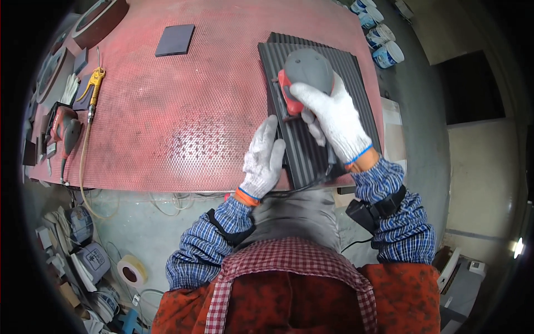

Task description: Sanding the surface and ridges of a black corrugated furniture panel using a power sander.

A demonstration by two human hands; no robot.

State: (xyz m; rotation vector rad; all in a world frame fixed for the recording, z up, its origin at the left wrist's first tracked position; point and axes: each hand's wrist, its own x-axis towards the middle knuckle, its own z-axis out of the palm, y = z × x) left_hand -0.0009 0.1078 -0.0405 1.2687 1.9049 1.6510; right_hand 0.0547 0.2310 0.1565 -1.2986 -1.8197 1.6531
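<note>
A grey and red electric sander (309, 68) rests on a dark panel with ribs (303, 161), toward the panel's far half. My right hand (339, 117), in a white glove, is wrapped around the sander's body from the right. The sander's cord runs back toward me over the panel's near end. My left hand (262, 156), gloved too, lies along the panel's left edge with its fingers stretched out, touching or almost touching it. Another ribbed panel (278, 38) peeks out from under the far edge of the top one.
The table has a red textured mat (133, 128). On it are a dark square pad (175, 40), a yellow air blow gun (95, 83) with a hose, a second sander (68, 133) and large rings (99, 23) at left. Buckets (387, 54) stand beyond the far right edge.
</note>
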